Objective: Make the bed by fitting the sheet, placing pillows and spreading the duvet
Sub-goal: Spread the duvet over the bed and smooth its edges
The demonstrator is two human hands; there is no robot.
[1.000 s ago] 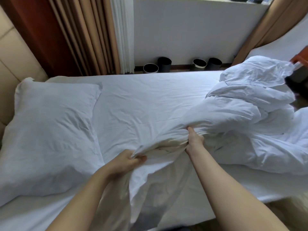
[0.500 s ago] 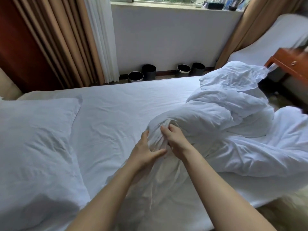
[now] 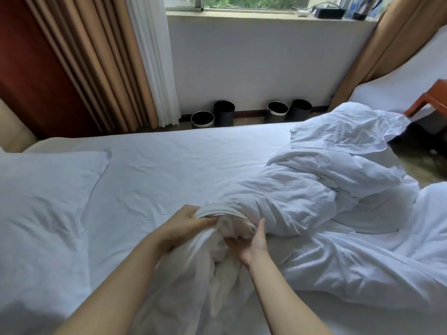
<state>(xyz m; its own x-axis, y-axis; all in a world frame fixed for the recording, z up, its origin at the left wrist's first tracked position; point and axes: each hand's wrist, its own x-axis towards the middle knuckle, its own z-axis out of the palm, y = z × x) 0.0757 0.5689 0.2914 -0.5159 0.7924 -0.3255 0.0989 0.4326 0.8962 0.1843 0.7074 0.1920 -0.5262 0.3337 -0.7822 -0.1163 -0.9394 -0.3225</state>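
At the near side of the bed [image 3: 38,147], the sheet [image 3: 181,160] is already on and lies fairly flat, with a pillow [image 3: 41,201] at the head end. The duvet [image 3: 314,189] is heaped over the foot half, one bunched end drawn toward the person.

The left hand [image 3: 183,228] has a closed grip on a folded edge of that end, fingers curled round the cloth. The right hand [image 3: 251,245] is set against the creamy inner part, thumb up. Its fingers go under the fabric, so I cannot tell how firm that grip is.

To my eye the job now is finding a proper corner. It would go best by working along the hem to a true corner, taking cover and filling together, then moving the hands wide apart before pulling toward the pillow, so the heap opens rather than drags the sheet.

Half a second ago both hands sat close together on top of the bunch. Now the left has peeled the edge back, the inner layer shows, and the right has dropped beneath it.
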